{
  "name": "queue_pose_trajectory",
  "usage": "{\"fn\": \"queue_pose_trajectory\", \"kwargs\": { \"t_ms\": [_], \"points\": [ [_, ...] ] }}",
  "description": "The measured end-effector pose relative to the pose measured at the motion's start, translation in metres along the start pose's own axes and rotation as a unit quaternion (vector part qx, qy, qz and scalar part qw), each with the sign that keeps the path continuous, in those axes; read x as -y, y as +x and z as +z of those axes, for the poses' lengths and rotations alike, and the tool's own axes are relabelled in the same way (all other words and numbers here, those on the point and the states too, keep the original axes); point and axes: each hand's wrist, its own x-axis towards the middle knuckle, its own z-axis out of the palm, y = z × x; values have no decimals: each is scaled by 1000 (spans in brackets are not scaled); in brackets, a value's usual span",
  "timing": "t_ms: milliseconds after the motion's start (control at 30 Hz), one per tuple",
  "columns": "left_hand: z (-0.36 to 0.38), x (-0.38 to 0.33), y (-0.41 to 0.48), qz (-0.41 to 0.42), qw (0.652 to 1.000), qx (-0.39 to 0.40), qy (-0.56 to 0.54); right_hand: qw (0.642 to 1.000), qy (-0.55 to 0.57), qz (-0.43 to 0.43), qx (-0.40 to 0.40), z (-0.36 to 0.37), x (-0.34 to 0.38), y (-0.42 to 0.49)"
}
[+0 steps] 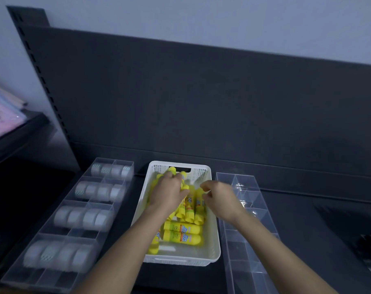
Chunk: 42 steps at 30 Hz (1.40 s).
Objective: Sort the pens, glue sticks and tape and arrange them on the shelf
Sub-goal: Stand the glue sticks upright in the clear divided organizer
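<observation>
A white perforated basket (212,249) stands on the dark shelf and holds several yellow glue sticks (182,232). My left hand (169,192) lies palm down on the sticks at the far end of the basket, fingers curled over them. My right hand (218,198) hovers over the basket's right side with fingers bent and loosely apart; nothing shows in it. To the left, a clear divided tray (119,209) holds rows of tape rolls (82,217). A clear divided tray (244,236) on the right shows no items.
The shelf's dark back panel (201,102) rises just behind the basket. A slotted upright (42,81) runs down at left, beside another shelf with pink paper goods (2,117). Something dark and blurred (369,247) lies at far right.
</observation>
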Motion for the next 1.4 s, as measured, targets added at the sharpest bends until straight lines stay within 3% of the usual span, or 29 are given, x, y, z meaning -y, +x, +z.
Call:
{"fn": "queue_pose_trajectory", "kwargs": {
  "t_ms": [167,367,467,567,900,1000,1200,1400],
  "points": [
    [-13,19,-5,-23,997,-59,-44,999,4,-26,22,5,3,8],
    [-37,34,-24,-55,991,65,106,997,26,-47,55,19,15,21],
    [-34,30,-25,-56,985,63,151,996,29,-44,67,28,20,28],
    [-25,27,-20,-25,993,37,107,994,41,-32,92,30,23,33],
    [-13,28,-6,31,993,101,-60,986,100,37,130,32,27,32],
    [-17,30,-6,19,992,76,-97,967,216,85,105,18,16,30],
    [-41,-13,10,-8,965,-40,-260,948,308,81,-20,-52,-18,32],
    [-28,-71,37,21,946,-60,-318,948,258,118,-141,-84,-56,26]
  ]
}}
